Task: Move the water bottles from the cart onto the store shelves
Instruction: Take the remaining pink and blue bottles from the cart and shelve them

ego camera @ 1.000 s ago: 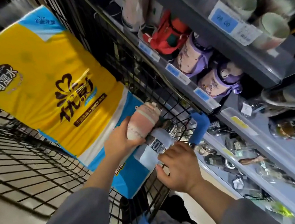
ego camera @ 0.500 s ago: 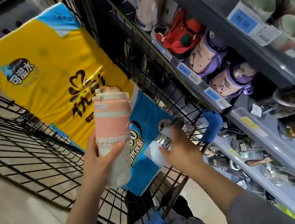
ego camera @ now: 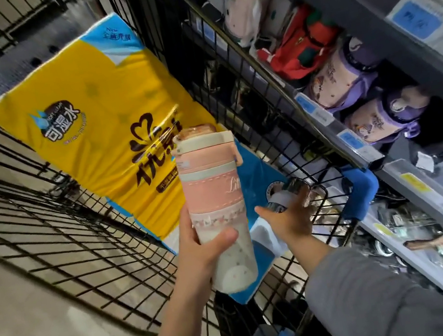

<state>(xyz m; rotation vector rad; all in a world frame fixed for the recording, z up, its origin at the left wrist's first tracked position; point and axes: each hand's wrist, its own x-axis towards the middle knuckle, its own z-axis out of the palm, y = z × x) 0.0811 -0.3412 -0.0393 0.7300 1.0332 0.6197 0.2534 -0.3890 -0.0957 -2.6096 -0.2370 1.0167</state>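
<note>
Store shelves [ego camera: 407, 166] flank the cart [ego camera: 47, 220]; left hand [ego camera: 198, 248] grip clamped on pink bottle [ego camera: 215, 207]; right hand [ego camera: 290, 218] fingers apart.

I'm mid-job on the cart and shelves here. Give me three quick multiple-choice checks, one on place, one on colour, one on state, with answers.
1. Where is the yellow pack?
A. in the cart
B. on a shelf
C. on the floor

2. What colour is the middle band of the bottle held by the left hand?
A. green
B. pink
C. black

3. What is the right hand doing?
A. hanging idle by the floor
B. holding a red bag
C. reaching onto a silver-capped bottle in the cart

Answers: 1 A, wire cart walls surround it; 2 B, a pink band below the cream lid; 3 C, its fingers lie on that bottle, grip unclear.
</note>
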